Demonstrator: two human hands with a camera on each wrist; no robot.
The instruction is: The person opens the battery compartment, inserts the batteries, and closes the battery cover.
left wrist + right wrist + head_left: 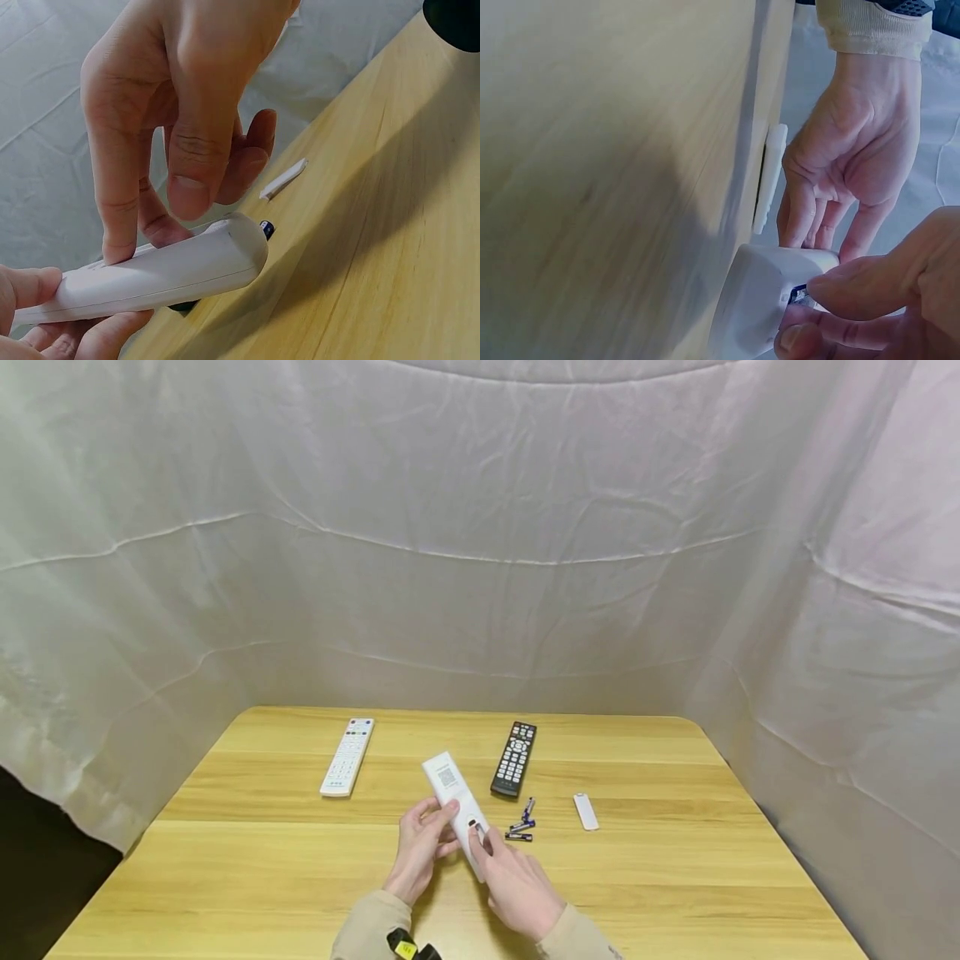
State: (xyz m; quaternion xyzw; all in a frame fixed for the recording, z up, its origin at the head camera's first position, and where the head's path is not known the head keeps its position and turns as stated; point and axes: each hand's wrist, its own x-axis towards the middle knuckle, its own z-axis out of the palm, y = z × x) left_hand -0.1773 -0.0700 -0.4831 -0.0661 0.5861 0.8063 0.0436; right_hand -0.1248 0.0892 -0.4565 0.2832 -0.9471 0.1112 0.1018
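Observation:
My left hand [420,843] grips a white remote control [447,777] by its sides, back face up and tilted above the table. A printed code shows on its back, and the battery compartment near its lower end is uncovered. A battery [799,294] with a dark blue wrapper lies in that compartment. Fingertips of my right hand [519,885] press at the compartment and partly cover it; in the left wrist view its extended forefinger [116,210] touches the remote's back. Several small blue batteries [521,827] lie on the table beside the hands.
A white battery cover [587,812] lies to the right of the batteries. Behind the hands, a black remote [514,760] lies face up. Another white remote [348,758] rests at the left. Pale curtains [480,610] surround the wooden table [675,877].

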